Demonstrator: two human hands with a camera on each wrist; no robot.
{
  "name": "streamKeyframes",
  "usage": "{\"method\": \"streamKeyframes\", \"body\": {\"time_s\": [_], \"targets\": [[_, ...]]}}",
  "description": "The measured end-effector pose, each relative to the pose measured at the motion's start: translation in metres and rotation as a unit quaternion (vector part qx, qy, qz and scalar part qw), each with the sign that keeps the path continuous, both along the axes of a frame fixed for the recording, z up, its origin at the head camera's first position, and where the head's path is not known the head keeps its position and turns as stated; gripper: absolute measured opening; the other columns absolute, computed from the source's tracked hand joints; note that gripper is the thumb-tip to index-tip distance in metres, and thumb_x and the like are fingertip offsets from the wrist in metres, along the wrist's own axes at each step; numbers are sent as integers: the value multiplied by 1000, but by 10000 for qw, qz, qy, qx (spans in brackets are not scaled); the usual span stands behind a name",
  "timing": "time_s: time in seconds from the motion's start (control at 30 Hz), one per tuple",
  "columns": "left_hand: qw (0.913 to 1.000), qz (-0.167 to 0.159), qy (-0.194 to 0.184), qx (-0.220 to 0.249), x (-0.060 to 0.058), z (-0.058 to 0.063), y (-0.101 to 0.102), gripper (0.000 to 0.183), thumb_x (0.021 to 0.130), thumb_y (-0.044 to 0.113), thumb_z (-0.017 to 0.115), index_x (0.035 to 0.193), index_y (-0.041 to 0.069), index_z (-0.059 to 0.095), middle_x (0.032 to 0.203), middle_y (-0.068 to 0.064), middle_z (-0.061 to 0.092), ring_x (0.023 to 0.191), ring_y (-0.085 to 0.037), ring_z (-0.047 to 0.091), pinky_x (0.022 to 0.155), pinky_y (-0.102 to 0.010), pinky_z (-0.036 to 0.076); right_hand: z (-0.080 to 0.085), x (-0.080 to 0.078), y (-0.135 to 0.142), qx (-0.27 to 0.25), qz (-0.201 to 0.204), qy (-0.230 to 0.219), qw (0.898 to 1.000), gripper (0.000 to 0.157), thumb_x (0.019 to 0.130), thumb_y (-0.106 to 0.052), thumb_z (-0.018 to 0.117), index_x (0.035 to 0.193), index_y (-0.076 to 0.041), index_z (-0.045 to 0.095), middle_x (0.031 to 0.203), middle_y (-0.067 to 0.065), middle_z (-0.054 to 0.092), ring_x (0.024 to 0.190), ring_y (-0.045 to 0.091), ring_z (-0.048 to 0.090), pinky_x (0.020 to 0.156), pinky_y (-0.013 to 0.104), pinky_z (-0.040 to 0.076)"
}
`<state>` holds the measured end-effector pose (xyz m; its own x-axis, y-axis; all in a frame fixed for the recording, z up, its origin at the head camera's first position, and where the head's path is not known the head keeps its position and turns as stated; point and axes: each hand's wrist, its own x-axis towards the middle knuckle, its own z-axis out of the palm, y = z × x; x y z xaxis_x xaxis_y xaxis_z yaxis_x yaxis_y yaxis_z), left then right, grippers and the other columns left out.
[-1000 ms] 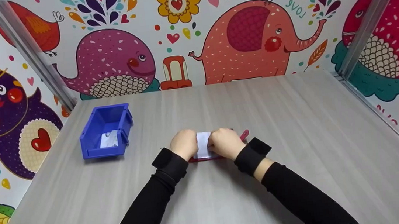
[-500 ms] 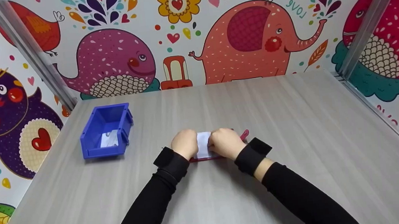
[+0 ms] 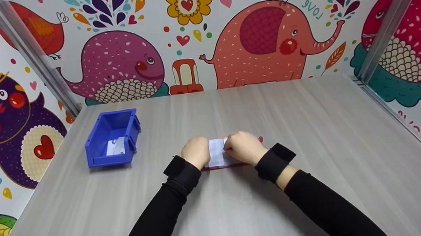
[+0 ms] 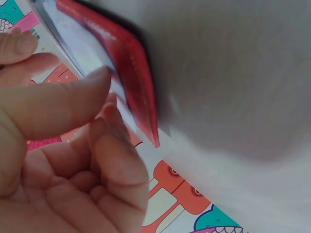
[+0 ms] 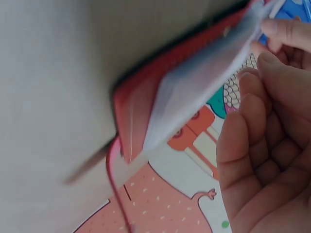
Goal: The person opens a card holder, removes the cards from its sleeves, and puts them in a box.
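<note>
Red is the cover of the wallet (image 5: 133, 114), which is opened out, with white pages (image 3: 217, 154) showing inside it. This wallet is over the grey table (image 3: 221, 218), between the two hands of the person; whether its underside touches the table, I cannot tell. At the left part of the wallet is the left hand (image 3: 196, 152), and it pinches the pages with the thumb on one face and curled fingers at the other. At the right part of the wallet is the right hand (image 3: 245, 147), with its fingers bent inward, close to the same pages; whether the fingertips grip them, I cannot tell. Both hands are near to each other but apart, with a piece of the pages visible between. From a corner of the wallet, on its right side, comes out a thin pink strap (image 5: 112, 165). To the left of the wallet, and farther from the person, stands a blue box (image 3: 111, 160) containing something white, too small to recognise. Behind the wallet, well apart, rises the wall (image 3: 220, 27) with painted animals
</note>
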<state>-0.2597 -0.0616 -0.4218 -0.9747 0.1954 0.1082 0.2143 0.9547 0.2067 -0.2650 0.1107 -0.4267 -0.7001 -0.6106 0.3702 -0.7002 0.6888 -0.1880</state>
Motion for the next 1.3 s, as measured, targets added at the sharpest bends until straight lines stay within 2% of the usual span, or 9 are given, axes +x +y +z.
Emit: {"method": "streamKeyframes", "body": {"time_s": [0.23,0.5,1.0,1.3], "targets": [[10000,-29,43,2,-1,-1,1,9,81,-5,63,85,-1,70,90,-15,70,85,-34,67,72,-46,55,6,-1,25,-135,-213,-55,9997,8,76,-1,77,80,-8,78,77,5,70,71,22,66,67,38,53],[10000,41,-57,50,-2,-1,1,9,82,-4,63,86,-1,70,92,-16,70,86,-34,67,71,-46,56,2,-4,44,-206,-335,-162,9991,7,78,-1,78,84,-4,79,80,6,71,74,24,66,70,38,54],[9999,15,-34,122,-2,-1,0,10,82,-4,61,81,0,70,90,-15,70,85,-33,68,68,-47,56,-4,-5,50,-118,-531,-122,9984,7,75,0,78,76,-6,77,74,5,68,68,21,64,64,37,53],[9999,-13,3,114,0,0,0,9,82,-4,61,80,0,69,90,-15,70,85,-34,68,69,-47,56,-7,-5,48,52,-673,-325,9972,5,77,-3,80,81,-6,79,79,7,70,74,24,67,68,39,54]]}}
